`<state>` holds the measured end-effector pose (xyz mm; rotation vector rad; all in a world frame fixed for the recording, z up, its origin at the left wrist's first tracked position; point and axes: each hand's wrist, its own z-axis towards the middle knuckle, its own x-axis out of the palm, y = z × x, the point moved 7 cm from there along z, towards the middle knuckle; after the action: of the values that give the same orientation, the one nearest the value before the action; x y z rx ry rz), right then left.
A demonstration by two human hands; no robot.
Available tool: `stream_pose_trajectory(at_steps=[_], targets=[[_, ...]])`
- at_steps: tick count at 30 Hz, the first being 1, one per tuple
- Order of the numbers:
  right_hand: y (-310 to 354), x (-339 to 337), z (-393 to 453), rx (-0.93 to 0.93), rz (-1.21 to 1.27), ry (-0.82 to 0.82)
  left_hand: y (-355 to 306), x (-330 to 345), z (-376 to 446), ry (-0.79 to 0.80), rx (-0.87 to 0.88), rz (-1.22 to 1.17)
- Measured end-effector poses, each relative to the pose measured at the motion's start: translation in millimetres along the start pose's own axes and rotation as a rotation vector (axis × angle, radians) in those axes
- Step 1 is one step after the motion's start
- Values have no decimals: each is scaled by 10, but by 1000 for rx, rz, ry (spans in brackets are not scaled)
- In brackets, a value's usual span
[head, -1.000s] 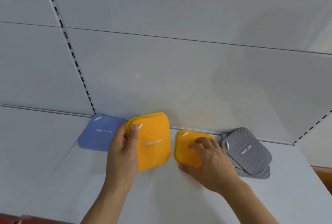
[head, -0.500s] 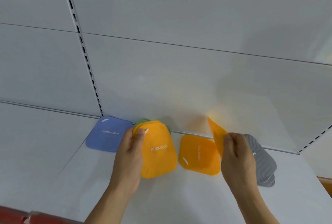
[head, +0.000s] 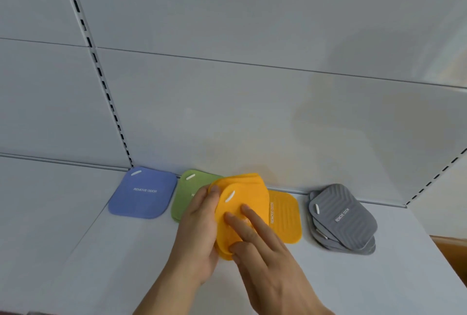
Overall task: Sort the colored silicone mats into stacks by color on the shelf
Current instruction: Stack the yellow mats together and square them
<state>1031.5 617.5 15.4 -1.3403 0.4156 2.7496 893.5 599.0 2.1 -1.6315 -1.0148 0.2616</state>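
My left hand [head: 197, 233] grips a small stack of orange mats [head: 242, 198] by its left edge, held just above the shelf. My right hand [head: 265, 259] lays straight fingers flat on the top orange mat. Another orange mat [head: 286, 216] lies flat on the shelf to the right, partly under the held stack. A green mat [head: 188, 193] lies left of the stack, partly hidden by my left hand. A blue mat [head: 144, 193] lies further left. A stack of grey mats [head: 341, 218] sits at the right.
The white shelf [head: 101, 251] runs along a white back panel [head: 227, 99] with slotted uprights. A brown box edge [head: 452, 254] shows at the far right, beyond the shelf.
My right hand has carried its orange mat leftwards and laid it on the stack in my left hand. That stack has moved to the right, uncovering the green mat.
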Motion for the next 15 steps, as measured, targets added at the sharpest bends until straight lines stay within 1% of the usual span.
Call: stream_pose_trajectory(at_steps=[4,6,9,11,12,14,15], targets=[[-13,67,-33,-16,-36,-5,9,-3,-27,47,46,37],[-24,65,-22,-41,-34,-2,-26,15,-39,95,111,124],[-79,-1,-7,-66,136,34,-51,-31,-22,91,213,257],[-256,-108,17,13,226,9,-103,-120,-3,44,260,280],[-431,-153,20,93,211,-26,-135,-164,6,32,268,272],[-879,-171,3,284,74,-55,-203,-255,7,10,272,256],[-1096,-128,1,372,-9,-11,-216,-316,17,-7,270,249]])
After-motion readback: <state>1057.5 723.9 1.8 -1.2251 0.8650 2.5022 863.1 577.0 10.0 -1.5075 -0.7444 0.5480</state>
